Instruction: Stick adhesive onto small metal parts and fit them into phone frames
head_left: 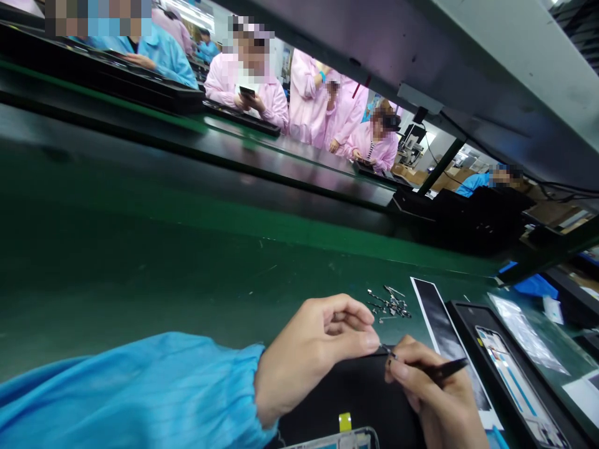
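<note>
My left hand, in a blue sleeve, is closed in a pinch over the top edge of a black flat device. What sits between its finger and thumb is too small to make out. My right hand grips black tweezers whose tip meets the left fingertips at the device's edge. A small heap of several tiny metal parts lies on the green mat just beyond both hands.
A black tray holding a phone-like screen lies at the right, beside a dark strip. A green conveyor belt runs across. Across it, several people in pink and blue coats work.
</note>
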`<action>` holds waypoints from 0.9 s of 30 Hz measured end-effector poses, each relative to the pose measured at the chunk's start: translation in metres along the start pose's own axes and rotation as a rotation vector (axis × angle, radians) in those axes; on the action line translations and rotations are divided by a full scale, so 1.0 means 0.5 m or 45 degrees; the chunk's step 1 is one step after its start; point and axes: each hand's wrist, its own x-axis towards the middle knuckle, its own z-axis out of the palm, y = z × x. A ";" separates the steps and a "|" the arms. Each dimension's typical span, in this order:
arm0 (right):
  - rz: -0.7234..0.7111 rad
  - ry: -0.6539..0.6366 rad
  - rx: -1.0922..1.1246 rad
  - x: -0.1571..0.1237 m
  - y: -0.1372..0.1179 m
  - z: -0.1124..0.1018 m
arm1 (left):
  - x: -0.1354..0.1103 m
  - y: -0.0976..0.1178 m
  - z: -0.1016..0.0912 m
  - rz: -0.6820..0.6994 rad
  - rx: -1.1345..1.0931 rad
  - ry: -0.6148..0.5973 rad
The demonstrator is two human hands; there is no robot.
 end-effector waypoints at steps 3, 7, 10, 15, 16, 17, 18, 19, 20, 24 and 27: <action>-0.082 -0.204 -0.158 0.001 0.000 -0.012 | -0.001 0.011 -0.005 -0.043 0.273 -0.156; -0.162 -0.451 -0.347 -0.005 -0.004 -0.023 | -0.005 0.023 -0.006 -0.089 0.625 -0.344; -0.180 -0.480 -0.401 -0.013 -0.011 -0.021 | -0.015 0.022 0.000 -0.102 0.766 -0.359; -0.198 -0.469 -0.451 -0.024 -0.011 -0.013 | -0.045 0.003 0.019 0.236 1.260 -0.249; -0.198 -0.468 -0.456 -0.025 -0.010 -0.013 | -0.050 -0.002 0.021 0.318 1.344 -0.242; -0.203 -0.465 -0.461 -0.026 -0.009 -0.013 | -0.054 -0.007 0.022 0.379 1.386 -0.250; -0.210 -0.466 -0.470 -0.028 -0.008 -0.014 | -0.057 -0.011 0.021 0.416 1.391 -0.263; -0.221 -0.471 -0.483 -0.029 -0.008 -0.015 | -0.058 -0.015 0.019 0.413 1.365 -0.269; -0.230 -0.485 -0.496 -0.031 -0.010 -0.016 | -0.059 -0.017 0.016 0.385 1.324 -0.265; -0.278 -0.457 -0.525 -0.041 -0.019 -0.015 | -0.059 -0.018 0.003 0.214 1.182 -0.283; -0.381 -0.436 -0.567 -0.045 -0.020 -0.011 | -0.062 -0.019 0.002 0.144 1.139 -0.339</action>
